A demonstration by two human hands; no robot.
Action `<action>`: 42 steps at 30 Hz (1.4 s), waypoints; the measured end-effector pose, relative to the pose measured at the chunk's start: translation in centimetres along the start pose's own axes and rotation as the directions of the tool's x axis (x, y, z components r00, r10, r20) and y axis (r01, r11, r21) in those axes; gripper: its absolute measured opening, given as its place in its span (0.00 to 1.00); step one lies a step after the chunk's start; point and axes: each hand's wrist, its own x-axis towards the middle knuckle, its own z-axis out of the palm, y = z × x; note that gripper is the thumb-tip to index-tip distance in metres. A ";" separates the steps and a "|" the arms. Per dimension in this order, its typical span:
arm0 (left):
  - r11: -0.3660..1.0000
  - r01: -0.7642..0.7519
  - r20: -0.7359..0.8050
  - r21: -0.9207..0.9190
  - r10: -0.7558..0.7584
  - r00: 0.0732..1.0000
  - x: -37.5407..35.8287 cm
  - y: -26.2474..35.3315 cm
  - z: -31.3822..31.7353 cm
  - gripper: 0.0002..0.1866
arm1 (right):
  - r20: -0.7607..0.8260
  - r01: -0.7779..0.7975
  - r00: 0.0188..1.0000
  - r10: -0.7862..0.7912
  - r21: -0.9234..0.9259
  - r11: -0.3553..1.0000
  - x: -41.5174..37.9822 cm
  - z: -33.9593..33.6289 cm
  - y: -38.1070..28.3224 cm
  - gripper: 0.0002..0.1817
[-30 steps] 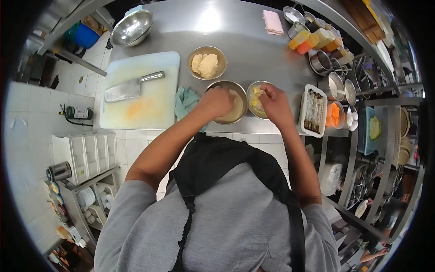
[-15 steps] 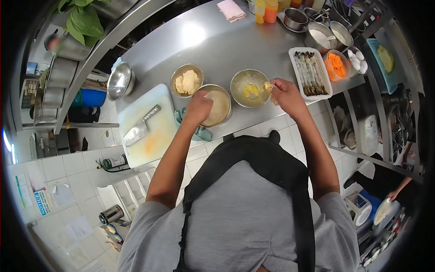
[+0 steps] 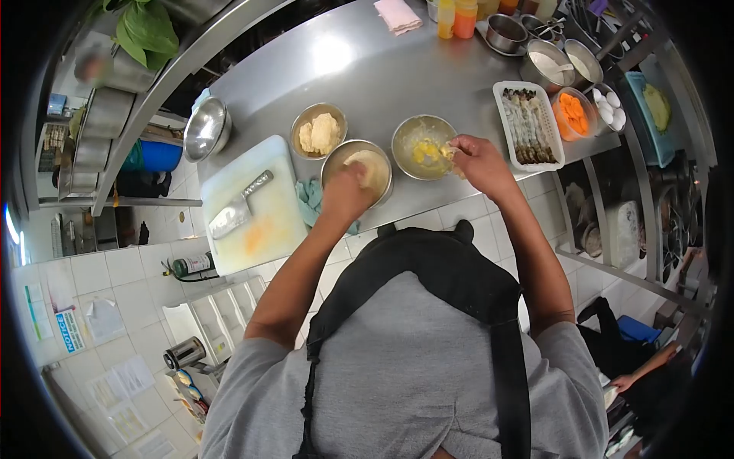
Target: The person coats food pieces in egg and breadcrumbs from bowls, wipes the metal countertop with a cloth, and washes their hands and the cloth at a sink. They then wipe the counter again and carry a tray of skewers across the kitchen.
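My left hand (image 3: 348,190) reaches into a metal bowl (image 3: 328,162) of pale, fine powder or crumbs. Its fingertips are blurred and partly hidden, so their grip does not show. At the right rim of a second metal bowl (image 3: 403,131), which holds yellow, egg-like liquid (image 3: 428,151), is my right hand (image 3: 480,164). Its fingers are curled together and coated with sticky, yellowish batter; whatever may be between them is hidden. Just behind the powder bowl sits a third metal bowl (image 3: 294,138) with a lump of pale dough-like mixture (image 3: 319,134).
A knife (image 3: 238,206) lies on a white cutting board (image 3: 279,172), beside a green cloth (image 3: 310,200). Rightward are a white basket of shrimp (image 3: 527,126), a tub of orange slices (image 3: 570,115) and eggs (image 3: 608,107). A steel bowl (image 3: 207,128) stands far left. Another person's hand (image 3: 623,382) shows lower right.
My left hand has moved slightly right and deeper over the powder in its bowl. My right hand remains by the egg bowl's rim. The other person at lower right has shifted.
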 end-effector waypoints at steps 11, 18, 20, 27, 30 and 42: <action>0.907 0.224 0.126 -0.356 -0.191 0.974 3.4 -0.3 -3.2 0.15 | 0.010 0.017 1.000 -0.018 0.039 0.999 0.6 -0.6 -1.7 0.13; 0.985 0.149 0.287 0.086 -0.167 0.943 1.6 4.4 -2.8 0.21 | 0.003 0.026 1.000 -0.026 -0.068 0.997 0.2 -0.9 -1.4 0.14; 0.981 0.067 0.151 0.184 -0.096 0.984 1.3 3.5 -1.8 0.25 | 0.005 0.022 1.000 -0.022 -0.038 0.999 0.2 -0.8 -1.5 0.13; 0.964 0.196 0.375 -0.177 -0.119 0.920 3.5 -0.1 -1.5 0.22 | 0.010 0.018 1.000 -0.017 -0.075 0.997 0.2 -1.4 -2.3 0.13; 0.989 0.067 0.354 -0.133 -0.015 0.935 3.5 -2.1 -0.3 0.19 | 0.025 0.008 1.000 -0.006 -0.086 0.996 1.0 -1.0 -2.2 0.13; 0.592 0.464 0.359 -0.659 -0.295 0.885 4.8 2.7 -7.8 0.13 | 0.040 0.001 0.999 0.003 -0.088 0.996 1.2 0.2 -4.5 0.15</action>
